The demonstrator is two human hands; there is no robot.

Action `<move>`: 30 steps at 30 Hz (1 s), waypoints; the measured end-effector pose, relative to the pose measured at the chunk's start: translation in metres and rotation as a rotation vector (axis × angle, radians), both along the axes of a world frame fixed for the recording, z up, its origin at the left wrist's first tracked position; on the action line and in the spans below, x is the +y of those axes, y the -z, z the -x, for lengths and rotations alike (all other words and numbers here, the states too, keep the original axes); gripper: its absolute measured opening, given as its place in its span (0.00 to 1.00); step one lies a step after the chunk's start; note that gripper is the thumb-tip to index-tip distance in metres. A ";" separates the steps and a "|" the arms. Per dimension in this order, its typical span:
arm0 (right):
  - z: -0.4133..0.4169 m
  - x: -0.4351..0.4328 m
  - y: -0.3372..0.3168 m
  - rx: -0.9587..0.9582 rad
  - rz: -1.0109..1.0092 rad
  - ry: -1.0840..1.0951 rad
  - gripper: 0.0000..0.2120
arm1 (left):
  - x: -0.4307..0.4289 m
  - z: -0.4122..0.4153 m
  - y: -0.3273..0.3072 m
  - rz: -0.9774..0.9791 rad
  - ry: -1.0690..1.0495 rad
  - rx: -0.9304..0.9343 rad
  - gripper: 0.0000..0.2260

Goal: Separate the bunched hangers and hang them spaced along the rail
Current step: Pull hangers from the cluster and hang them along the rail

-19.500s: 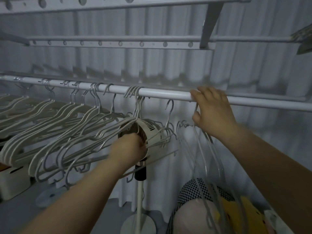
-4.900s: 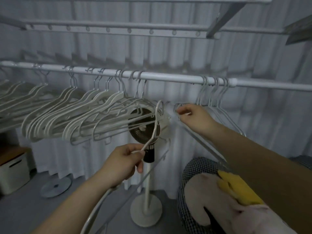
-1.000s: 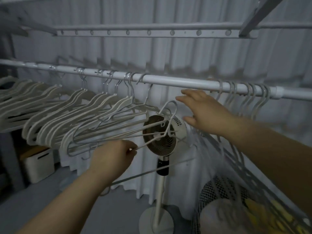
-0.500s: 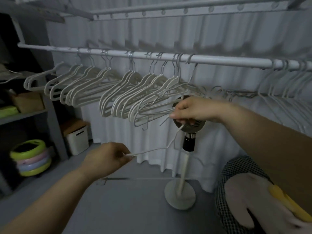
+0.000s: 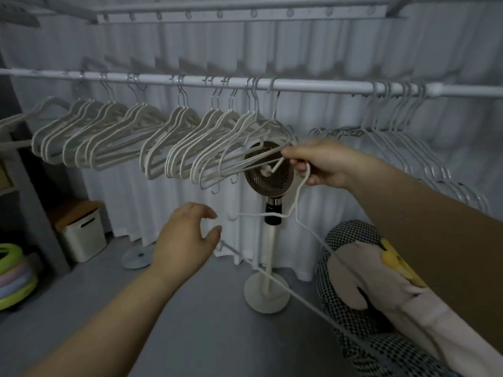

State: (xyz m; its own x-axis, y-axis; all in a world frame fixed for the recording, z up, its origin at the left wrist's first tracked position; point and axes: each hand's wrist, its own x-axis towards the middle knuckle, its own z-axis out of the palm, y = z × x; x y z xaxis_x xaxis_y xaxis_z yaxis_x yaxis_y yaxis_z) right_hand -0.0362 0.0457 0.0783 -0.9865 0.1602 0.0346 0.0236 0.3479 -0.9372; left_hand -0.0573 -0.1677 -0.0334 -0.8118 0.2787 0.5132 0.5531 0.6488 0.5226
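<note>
Overhead, the long white metal rail (image 5: pixel 321 88) runs left to right, with a bare stretch just above your right grip (image 5: pixel 322 165) — by the look of it, that is where the next hang belongs. Left of that gap the cream plastic hangers (image 5: pixel 152 148) sit bunched; thin wire hangers (image 5: pixel 400 131) crowd the right. The loose white hanger (image 5: pixel 255 214) dangles below your right grip, pinched at its hook, its long axis slanting from beside your left grip (image 5: pixel 187 240) down toward you. The left grip is spread wide, holding nothing — the right is nearer the rail.
</note>
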 end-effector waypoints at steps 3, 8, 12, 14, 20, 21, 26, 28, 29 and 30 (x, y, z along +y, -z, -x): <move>-0.007 0.003 -0.003 -0.003 0.103 0.117 0.16 | 0.016 -0.011 -0.005 -0.017 0.193 -0.217 0.05; -0.015 0.005 -0.004 0.095 0.293 0.230 0.14 | 0.047 -0.036 -0.014 -0.216 0.627 -0.820 0.08; -0.011 0.012 -0.003 0.201 0.352 0.277 0.15 | 0.066 -0.040 -0.006 -0.189 0.623 -0.834 0.07; -0.006 0.016 -0.002 0.221 0.372 0.291 0.15 | 0.074 -0.036 -0.005 -0.206 0.599 -0.793 0.06; 0.013 0.048 -0.005 0.144 0.117 0.241 0.15 | 0.095 -0.012 -0.010 -0.330 0.481 -0.666 0.08; 0.016 0.055 -0.009 0.138 -0.025 0.236 0.14 | 0.099 -0.006 -0.013 -0.339 0.473 -0.662 0.08; 0.038 0.102 -0.035 0.352 -0.827 0.408 0.11 | 0.127 0.029 -0.029 -0.453 0.459 -0.652 0.12; 0.047 0.122 -0.043 0.391 -1.003 0.443 0.13 | 0.140 0.044 -0.035 -0.485 0.439 -0.640 0.12; 0.052 0.131 -0.045 0.410 -1.076 0.460 0.15 | 0.147 0.051 -0.037 -0.498 0.429 -0.632 0.11; 0.057 0.141 -0.046 0.438 -1.142 0.477 0.16 | 0.153 0.057 -0.038 -0.514 0.422 -0.622 0.11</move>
